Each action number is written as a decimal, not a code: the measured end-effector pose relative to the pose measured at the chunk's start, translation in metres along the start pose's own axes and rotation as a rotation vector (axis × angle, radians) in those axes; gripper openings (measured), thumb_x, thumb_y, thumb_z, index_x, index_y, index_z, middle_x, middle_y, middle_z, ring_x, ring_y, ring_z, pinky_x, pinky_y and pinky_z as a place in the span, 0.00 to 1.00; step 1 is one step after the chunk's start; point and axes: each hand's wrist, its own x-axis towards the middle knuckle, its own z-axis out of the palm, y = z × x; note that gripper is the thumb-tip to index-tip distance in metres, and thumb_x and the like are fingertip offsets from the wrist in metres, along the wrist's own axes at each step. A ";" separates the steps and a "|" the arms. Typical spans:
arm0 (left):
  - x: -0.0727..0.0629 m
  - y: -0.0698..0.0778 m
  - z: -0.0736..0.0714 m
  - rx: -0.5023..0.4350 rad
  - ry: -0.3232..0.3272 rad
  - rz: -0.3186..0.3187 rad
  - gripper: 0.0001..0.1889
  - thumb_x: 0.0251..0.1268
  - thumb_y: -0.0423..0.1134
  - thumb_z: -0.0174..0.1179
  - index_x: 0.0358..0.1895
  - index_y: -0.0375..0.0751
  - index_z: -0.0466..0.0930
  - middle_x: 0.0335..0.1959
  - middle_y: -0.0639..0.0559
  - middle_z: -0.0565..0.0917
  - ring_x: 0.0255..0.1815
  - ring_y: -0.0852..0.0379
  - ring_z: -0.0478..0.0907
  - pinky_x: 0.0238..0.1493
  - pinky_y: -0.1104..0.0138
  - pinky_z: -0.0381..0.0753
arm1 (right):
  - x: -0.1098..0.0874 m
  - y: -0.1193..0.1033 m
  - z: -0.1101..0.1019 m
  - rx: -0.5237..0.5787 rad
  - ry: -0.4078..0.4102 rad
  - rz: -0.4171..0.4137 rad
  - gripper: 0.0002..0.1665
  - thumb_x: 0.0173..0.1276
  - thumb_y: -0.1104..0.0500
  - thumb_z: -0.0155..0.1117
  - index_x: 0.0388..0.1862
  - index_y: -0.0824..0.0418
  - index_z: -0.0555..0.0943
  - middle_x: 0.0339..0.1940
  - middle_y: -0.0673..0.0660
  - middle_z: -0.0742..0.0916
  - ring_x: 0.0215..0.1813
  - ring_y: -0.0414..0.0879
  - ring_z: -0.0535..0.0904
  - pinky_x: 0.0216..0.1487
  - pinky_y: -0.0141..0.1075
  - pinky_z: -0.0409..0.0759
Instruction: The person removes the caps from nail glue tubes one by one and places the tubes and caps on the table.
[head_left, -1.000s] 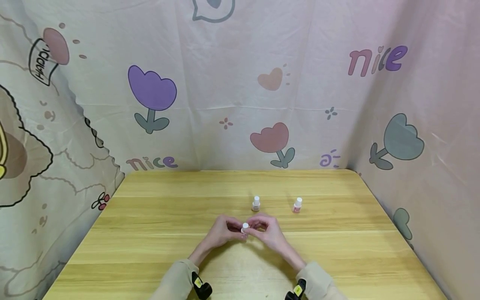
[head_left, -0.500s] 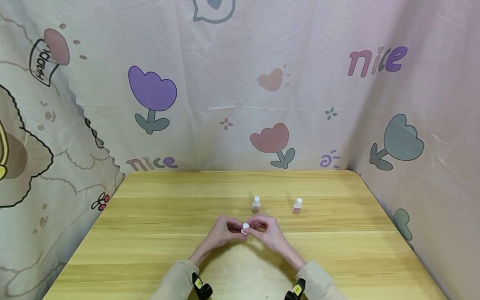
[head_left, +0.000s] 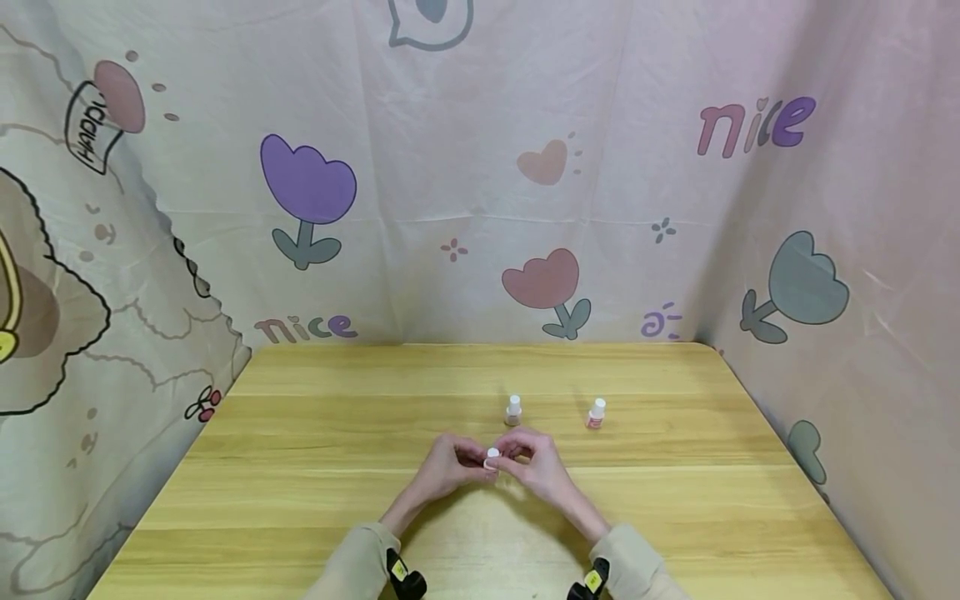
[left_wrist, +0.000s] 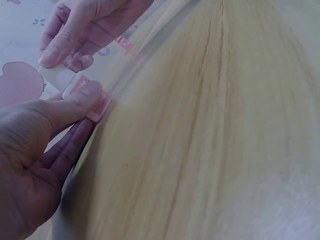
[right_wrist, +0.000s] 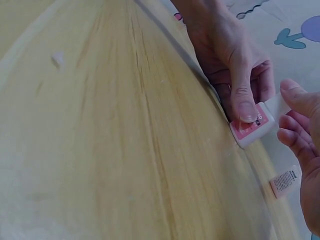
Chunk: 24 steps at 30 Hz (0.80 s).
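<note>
We see left hand (head_left: 446, 467) pinching one bottle (right_wrist: 254, 130) between thumb and fingers, right hand (head_left: 542, 467) pinching its one cap (head_left: 492, 452), two more bottles (head_left: 513, 411) (head_left: 596, 414) beyond

- Back cloth (head_left: 450, 125), upper right: the word "nice" (head_left: 793, 122) in large, rounded lowercase letters, coloured pink, grey and purple.
- Same cloth, lower left, just above the table (head_left: 337, 433): a smaller "nice" (head_left: 341, 326) in similar colours.
- Left cloth (head_left: 45, 467): a black-outlined banner (head_left: 92, 129) with black lettering turned sideways, seemingly "HAPPY".
- Held bottle (right_wrist: 255, 133): a pink label (right_wrist: 262, 119) with a few dark letters, partly covered and too blurred to read.
- Standing bottle (right_wrist: 285, 184): rows of tiny dark print, not legible.
- Wrist cameras (head_left: 410, 586): yellow stickers (head_left: 400, 570), their dark marks too small to read.
</note>
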 end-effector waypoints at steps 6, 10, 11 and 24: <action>-0.001 -0.001 0.002 -0.005 0.007 0.023 0.10 0.50 0.33 0.77 0.36 0.36 0.89 0.32 0.40 0.90 0.29 0.66 0.83 0.35 0.73 0.84 | -0.002 -0.021 -0.002 -0.012 0.001 -0.116 0.08 0.55 0.75 0.73 0.35 0.73 0.83 0.31 0.68 0.86 0.31 0.54 0.82 0.36 0.34 0.85; -0.001 -0.001 0.003 -0.017 0.016 0.031 0.11 0.49 0.33 0.77 0.37 0.34 0.89 0.32 0.38 0.90 0.30 0.65 0.83 0.35 0.72 0.84 | -0.002 -0.024 -0.001 -0.027 0.007 -0.154 0.08 0.55 0.76 0.72 0.34 0.73 0.83 0.30 0.67 0.86 0.31 0.56 0.81 0.35 0.34 0.85; -0.001 0.000 0.003 -0.019 0.019 0.029 0.11 0.49 0.33 0.77 0.37 0.34 0.89 0.32 0.38 0.90 0.30 0.64 0.83 0.35 0.73 0.84 | -0.002 -0.024 -0.001 -0.031 0.007 -0.158 0.08 0.55 0.76 0.72 0.34 0.73 0.83 0.30 0.67 0.86 0.30 0.56 0.81 0.35 0.34 0.85; -0.001 -0.001 0.004 -0.014 0.048 0.046 0.10 0.49 0.27 0.76 0.35 0.29 0.88 0.31 0.34 0.89 0.28 0.60 0.82 0.32 0.73 0.82 | 0.000 0.007 0.004 -0.065 0.003 -0.151 0.09 0.56 0.76 0.71 0.34 0.68 0.83 0.30 0.64 0.85 0.31 0.47 0.80 0.36 0.32 0.84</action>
